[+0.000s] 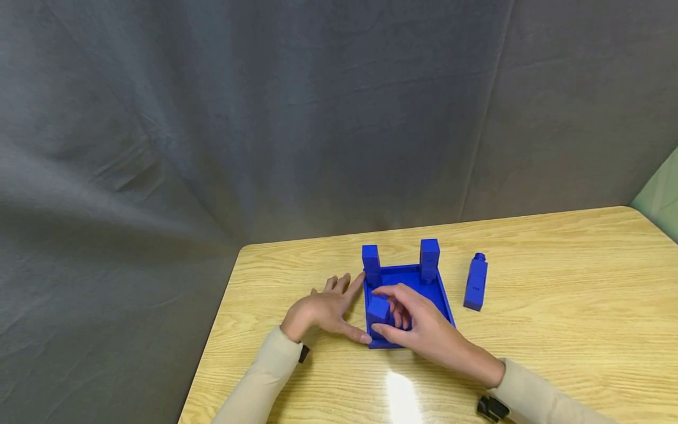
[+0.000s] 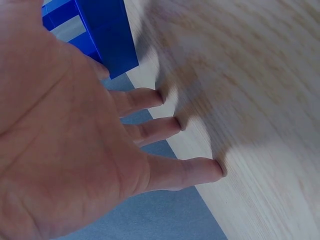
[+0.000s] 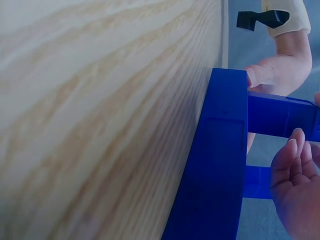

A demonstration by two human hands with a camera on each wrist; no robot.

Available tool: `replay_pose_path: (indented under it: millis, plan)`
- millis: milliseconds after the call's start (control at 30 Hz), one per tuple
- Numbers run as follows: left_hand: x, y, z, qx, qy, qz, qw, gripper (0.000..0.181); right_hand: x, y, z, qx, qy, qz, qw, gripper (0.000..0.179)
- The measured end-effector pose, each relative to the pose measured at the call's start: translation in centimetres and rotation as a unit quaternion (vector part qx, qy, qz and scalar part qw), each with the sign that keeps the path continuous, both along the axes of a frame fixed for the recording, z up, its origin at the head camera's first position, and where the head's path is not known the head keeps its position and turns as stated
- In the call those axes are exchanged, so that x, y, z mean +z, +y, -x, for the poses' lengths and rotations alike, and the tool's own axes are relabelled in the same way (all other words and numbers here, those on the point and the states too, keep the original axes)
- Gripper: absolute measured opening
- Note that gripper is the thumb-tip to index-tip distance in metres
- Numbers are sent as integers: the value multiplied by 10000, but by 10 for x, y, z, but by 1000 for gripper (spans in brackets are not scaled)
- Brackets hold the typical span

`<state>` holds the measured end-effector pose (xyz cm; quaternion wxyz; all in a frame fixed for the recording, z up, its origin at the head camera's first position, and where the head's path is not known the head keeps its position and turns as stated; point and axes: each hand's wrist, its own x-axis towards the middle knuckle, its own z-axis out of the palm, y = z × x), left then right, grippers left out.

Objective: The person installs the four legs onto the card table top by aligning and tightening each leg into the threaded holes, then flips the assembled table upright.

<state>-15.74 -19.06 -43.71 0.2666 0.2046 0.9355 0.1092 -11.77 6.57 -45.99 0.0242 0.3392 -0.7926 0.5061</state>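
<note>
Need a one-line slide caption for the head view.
Left hand spread beside a blue tray, right hand gripping its near-left post; another post lies on the table.

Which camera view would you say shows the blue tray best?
The head view: it shows the blue tray from above, floor and rim, though the right hand and posts cover part. The right wrist view shows mainly an outer wall, cut off below; the left wrist view, only a corner past the left hand.
</note>
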Motion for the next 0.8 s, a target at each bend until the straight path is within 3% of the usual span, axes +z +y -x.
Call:
replay_pose_path:
  millis: [267,500,800]
  plan:
    - [0,0,-1,1,34,-10,10000,134,0,-2,-2,-27,-303,-25,9995,33]
    - [0,0,-2,15,58,8,10000,134,0,-1,-3,-248,-83,-10,9997,29]
    - [-1,0,-1,13,92,-6,10000,133,0,0,-3,-38,114,88,9999,30]
